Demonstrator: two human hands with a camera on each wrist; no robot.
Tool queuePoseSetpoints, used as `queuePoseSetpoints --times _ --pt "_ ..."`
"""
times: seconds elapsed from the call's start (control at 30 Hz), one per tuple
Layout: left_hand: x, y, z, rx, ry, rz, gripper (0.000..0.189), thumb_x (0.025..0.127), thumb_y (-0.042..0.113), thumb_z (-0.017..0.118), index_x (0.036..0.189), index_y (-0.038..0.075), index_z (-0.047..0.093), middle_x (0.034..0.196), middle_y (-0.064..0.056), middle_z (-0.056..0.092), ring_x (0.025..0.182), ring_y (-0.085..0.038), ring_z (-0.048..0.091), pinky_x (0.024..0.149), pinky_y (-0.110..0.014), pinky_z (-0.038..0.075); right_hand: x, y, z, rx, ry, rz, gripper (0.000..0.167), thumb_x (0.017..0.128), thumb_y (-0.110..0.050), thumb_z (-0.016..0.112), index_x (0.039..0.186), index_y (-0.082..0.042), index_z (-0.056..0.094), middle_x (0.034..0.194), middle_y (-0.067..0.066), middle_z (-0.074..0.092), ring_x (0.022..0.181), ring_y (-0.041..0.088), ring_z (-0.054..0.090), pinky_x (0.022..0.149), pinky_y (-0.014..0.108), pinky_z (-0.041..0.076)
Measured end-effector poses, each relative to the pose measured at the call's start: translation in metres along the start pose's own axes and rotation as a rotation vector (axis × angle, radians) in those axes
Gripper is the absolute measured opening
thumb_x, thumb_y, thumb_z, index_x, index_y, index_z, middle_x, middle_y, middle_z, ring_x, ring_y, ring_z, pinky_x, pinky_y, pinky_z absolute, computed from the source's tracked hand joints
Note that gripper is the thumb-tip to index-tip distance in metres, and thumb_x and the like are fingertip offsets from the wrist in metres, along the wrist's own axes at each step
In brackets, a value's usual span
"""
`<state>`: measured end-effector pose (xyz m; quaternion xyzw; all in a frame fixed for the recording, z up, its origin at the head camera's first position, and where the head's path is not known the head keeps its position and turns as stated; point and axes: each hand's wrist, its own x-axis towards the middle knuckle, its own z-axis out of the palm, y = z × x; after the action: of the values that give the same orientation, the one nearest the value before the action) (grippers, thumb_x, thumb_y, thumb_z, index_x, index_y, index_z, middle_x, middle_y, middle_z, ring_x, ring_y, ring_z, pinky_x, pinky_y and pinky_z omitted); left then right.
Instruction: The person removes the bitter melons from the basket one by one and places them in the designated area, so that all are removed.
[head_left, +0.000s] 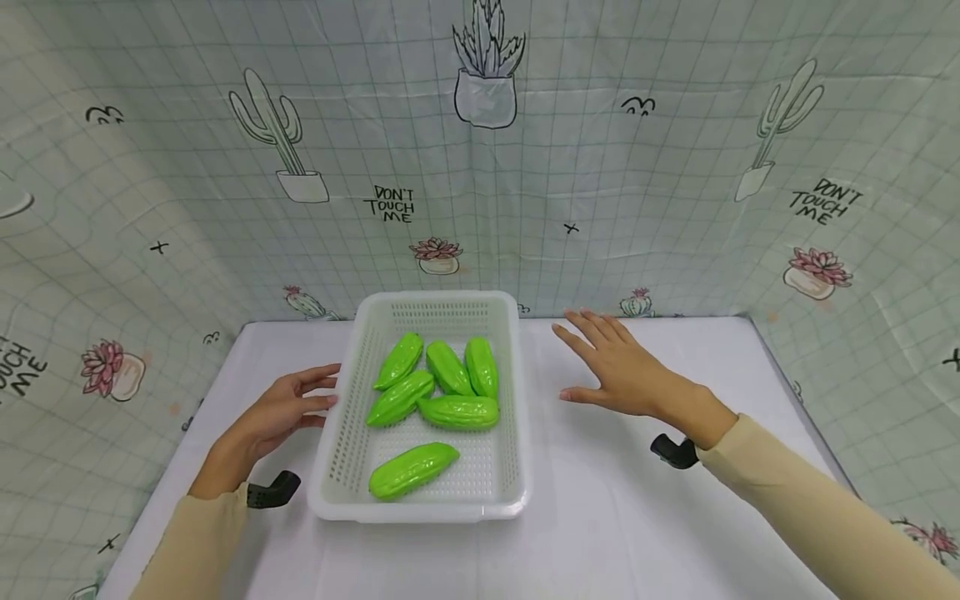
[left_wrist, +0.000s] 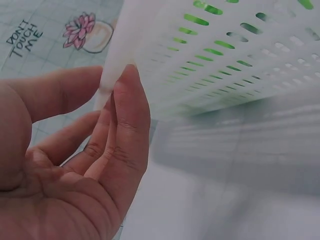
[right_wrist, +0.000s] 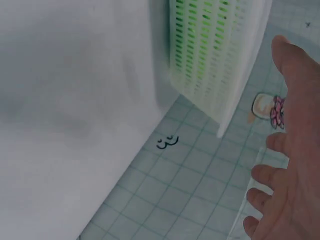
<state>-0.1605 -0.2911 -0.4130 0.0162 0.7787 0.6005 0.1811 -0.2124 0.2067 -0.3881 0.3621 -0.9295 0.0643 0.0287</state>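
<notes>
A white plastic basket [head_left: 423, 511] with slotted walls stands on the table and holds several glossy green bitter melons [head_left: 459, 412]. Most lie grouped in its middle and far part, while one bitter melon [head_left: 412, 471] lies alone near the front. My left hand [head_left: 273, 412] is at the basket's left side, its relaxed fingers right at the rim. The left wrist view shows the thumb and fingertips [left_wrist: 131, 82] close against that edge. To the right of the basket, my right hand [head_left: 626, 367] hovers with fingers spread, apart from the wall and holding nothing.
A white cloth covers the table [head_left: 600, 517]. Behind it and along both sides hangs a gridded curtain [head_left: 525, 183] printed with cacti and lettering. A black device [head_left: 273, 492] sits at the left wrist and another black device [head_left: 673, 451] at the right.
</notes>
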Motion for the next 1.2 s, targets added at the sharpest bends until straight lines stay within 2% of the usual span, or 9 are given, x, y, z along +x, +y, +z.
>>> queuePoseSetpoints --times 0.37,0.7,0.87,1.2 --pt "0.001 0.001 -0.001 -0.019 0.012 -0.004 0.071 0.105 0.005 0.064 0.163 -0.008 0.026 0.151 -0.029 0.041 0.099 -0.009 0.067 0.083 -0.029 0.060 0.045 -0.032 -0.012 -0.075 -0.026 -0.276 0.097 0.090 -0.051 0.081 0.164 -0.006 0.036 0.169 0.023 0.031 0.155 0.044 0.032 0.126 0.061 0.024" --pt "0.003 -0.001 0.001 -0.056 0.021 -0.016 0.071 0.105 0.005 0.064 0.164 -0.007 0.026 0.153 -0.028 0.041 0.097 -0.008 0.067 0.080 -0.027 0.059 0.082 -0.070 -0.016 -0.196 -0.175 -0.445 0.097 0.089 -0.048 0.085 0.165 -0.012 0.036 0.171 0.017 0.031 0.156 0.039 0.032 0.126 0.057 0.028" --pt "0.003 0.001 0.002 -0.076 0.024 -0.017 0.070 0.105 0.003 0.063 0.163 -0.007 0.026 0.152 -0.028 0.040 0.098 -0.008 0.067 0.081 -0.027 0.059 0.098 -0.086 -0.011 -0.278 -0.240 -0.506 0.098 0.088 -0.050 0.085 0.166 -0.015 0.036 0.172 0.014 0.029 0.156 0.036 0.032 0.127 0.051 0.027" --pt "0.003 0.000 0.002 -0.087 0.031 -0.013 0.070 0.105 0.004 0.063 0.164 -0.007 0.026 0.152 -0.028 0.041 0.099 -0.009 0.067 0.082 -0.027 0.059 0.124 -0.115 -0.003 -0.386 -0.386 -0.547 0.102 0.086 -0.049 0.087 0.168 -0.024 0.032 0.174 0.007 0.026 0.159 0.031 0.028 0.129 0.046 0.024"
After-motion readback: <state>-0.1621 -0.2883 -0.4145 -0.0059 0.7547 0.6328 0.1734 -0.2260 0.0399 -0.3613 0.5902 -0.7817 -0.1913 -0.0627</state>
